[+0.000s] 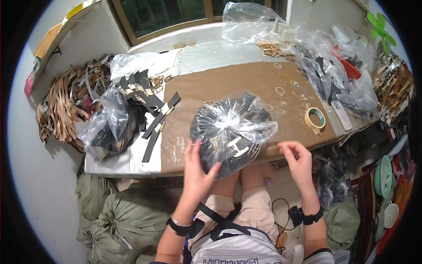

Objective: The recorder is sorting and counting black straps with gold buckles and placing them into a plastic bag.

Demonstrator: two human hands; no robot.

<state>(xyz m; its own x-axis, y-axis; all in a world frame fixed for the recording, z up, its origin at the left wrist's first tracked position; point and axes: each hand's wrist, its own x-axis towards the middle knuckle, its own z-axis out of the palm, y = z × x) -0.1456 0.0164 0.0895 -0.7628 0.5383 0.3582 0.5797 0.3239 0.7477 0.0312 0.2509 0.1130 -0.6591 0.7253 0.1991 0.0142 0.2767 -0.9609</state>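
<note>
A clear plastic bag (233, 132), packed round and tight with black strap pieces and gold-coloured metal fittings, sits at the front edge of the brown-covered table, its top gathered. My left hand (198, 169) rests against the bag's near left side, thumb and fingers spread, without gripping it. Just right of the bag, my right hand (299, 160) is raised clear of it, fingers curled and the fingertips close together. Whether anything small lies in that pinch cannot be made out. Several loose rubber bands (280, 90) lie on the table beyond the bag.
A roll of tan tape (314, 119) lies to the right. Black straps (154, 127) and another filled plastic bag (110, 123) occupy the left. Brown strips (61, 105) hang at the far left. Metal buckles (270, 49) lie at the back. Green sacks (132, 215) stand below the table.
</note>
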